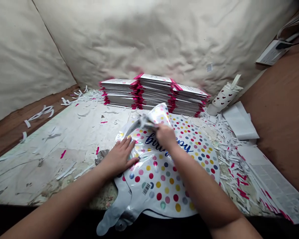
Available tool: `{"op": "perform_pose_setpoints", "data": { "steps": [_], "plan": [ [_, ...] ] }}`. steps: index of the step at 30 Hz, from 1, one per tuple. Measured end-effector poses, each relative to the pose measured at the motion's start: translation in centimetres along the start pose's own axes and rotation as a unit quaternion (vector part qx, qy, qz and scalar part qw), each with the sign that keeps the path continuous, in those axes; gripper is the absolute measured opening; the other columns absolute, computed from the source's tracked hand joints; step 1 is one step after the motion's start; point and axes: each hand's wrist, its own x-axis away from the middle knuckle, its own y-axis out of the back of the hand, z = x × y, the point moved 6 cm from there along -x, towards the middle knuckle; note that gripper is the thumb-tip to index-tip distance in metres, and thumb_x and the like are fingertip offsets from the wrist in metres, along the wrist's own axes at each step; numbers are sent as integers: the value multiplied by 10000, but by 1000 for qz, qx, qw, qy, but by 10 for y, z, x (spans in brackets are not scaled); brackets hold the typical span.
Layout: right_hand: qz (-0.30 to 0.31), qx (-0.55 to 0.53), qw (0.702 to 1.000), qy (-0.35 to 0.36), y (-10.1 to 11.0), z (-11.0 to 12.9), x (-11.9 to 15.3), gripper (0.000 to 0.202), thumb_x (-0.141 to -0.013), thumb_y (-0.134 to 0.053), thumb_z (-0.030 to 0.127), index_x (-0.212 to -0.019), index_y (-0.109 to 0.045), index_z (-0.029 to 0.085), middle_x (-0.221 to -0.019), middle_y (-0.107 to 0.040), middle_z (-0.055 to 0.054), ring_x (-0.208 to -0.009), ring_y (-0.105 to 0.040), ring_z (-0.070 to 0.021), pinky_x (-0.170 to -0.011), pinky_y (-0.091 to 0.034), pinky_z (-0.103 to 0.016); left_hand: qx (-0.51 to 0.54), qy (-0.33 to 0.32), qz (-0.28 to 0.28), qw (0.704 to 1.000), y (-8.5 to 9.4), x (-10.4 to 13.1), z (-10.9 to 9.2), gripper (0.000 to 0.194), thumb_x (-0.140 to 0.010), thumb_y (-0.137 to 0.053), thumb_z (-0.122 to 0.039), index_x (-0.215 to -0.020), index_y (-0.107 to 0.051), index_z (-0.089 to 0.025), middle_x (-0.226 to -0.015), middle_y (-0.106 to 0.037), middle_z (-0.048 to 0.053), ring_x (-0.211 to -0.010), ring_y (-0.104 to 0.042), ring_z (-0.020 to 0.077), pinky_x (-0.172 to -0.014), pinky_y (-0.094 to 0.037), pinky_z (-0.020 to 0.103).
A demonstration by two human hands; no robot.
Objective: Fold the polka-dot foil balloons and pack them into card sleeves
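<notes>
Flat foil balloons (164, 186) with coloured dots and dark blue lettering lie overlapped at the table's front edge, their silvery tails hanging over it. My left hand (122, 154) rests open on the left side of the top balloon, fingers spread. My right hand (165, 136) is closed around a folded-up part of that balloon near its far edge. A grey, silvery strip in front of the right fist is smeared by motion. Part of the lettering is hidden behind my right hand and forearm.
Several stacks of pink-edged printed cards (154, 93) stand against the draped wall. A white tumbler with hearts (225, 98) is at the back right. Paper strips (231, 162) litter the table's right side, beside white sheets (240, 121) and a printed pile (276, 179).
</notes>
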Motion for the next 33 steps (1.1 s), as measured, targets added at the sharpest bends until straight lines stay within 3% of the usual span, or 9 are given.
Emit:
{"op": "perform_pose_setpoints", "data": {
  "steps": [4, 7, 11, 14, 16, 21, 24, 30, 33],
  "plan": [
    [-211, 49, 968, -126, 110, -86, 8, 398, -918, -244, 226, -1062, -558, 27, -926, -642, -212, -862, -605, -273, -725, -451, -391, 20, 80, 75, 994, -17, 1, 10, 779, -802, -380, -629, -1356, -356, -82, -1420, -315, 201, -1316, -269, 323, -1046, -241, 460],
    [-313, 39, 949, -2, 148, -87, 40, 289, -890, -412, 251, -1047, -618, 125, -900, -679, -132, -829, -638, -242, -725, -486, -354, 60, 80, 82, 992, -11, -4, 17, 732, -796, -394, -623, -1315, -425, -108, -1394, -375, 173, -1298, -310, 317, -1038, -276, 447],
    [-135, -66, 956, 253, 110, -42, 93, 341, -866, -479, 141, -1197, -540, 199, -1101, -652, -79, -1039, -596, -191, -911, -471, -348, 156, 188, -38, 969, 30, -4, 55, 468, -877, -352, -480, -1185, -537, -179, -1155, -597, 98, -982, -590, 245, -777, -505, 362],
    [29, -88, 945, 313, 62, -30, 132, 335, -897, -440, 184, -1219, -530, 215, -1236, -574, -69, -1228, -443, -223, -1050, -329, -455, 96, 270, -265, 921, 83, 9, 74, 363, -869, -423, -372, -1133, -538, -151, -1068, -580, 77, -882, -584, 222, -776, -503, 375],
    [98, -85, 937, 323, 37, -34, 152, 321, -921, -400, 208, -1206, -546, 225, -1267, -548, -59, -1253, -408, -229, -1055, -315, -465, 60, 210, -340, 915, 105, 7, 56, 283, -846, -479, -298, -1079, -550, -153, -1054, -571, 59, -941, -560, 229, -864, -466, 401],
    [186, -102, 926, 314, 13, -48, 170, 360, -944, -342, 180, -1270, -486, 230, -1311, -504, -61, -1257, -403, -201, -1044, -347, -426, 143, -120, -204, 961, 78, -39, -40, 159, -825, -506, -168, -940, -615, -156, -920, -656, 61, -878, -597, 170, -806, -507, 327],
    [193, -119, 923, 312, 15, -49, 169, 350, -940, -363, 180, -1262, -496, 210, -1304, -511, -69, -1251, -410, -196, -1047, -346, -415, 170, -210, -118, 956, 45, -61, -65, 272, -834, -442, -131, -1058, -595, -152, -1109, -624, 95, -1062, -551, 198, -911, -468, 368],
    [192, -144, 927, 288, 15, -54, 172, 365, -926, -378, 176, -1268, -492, 234, -1291, -523, -64, -1242, -422, -184, -1045, -352, -411, 279, 106, -68, 952, 20, -75, 39, 452, -777, -409, -120, -1224, -452, -175, -1227, -540, 90, -1099, -529, 202, -890, -476, 389],
    [198, -151, 926, 284, 13, -56, 173, 378, -924, -372, 181, -1282, -479, 239, -1303, -508, -57, -1255, -405, -185, -1053, -339, -409, 322, 68, 11, 944, 12, -75, 46, 522, -743, -524, -252, -1251, -423, -187, -1269, -504, 88, -1089, -527, 198, -844, -497, 326]
  ]
}}
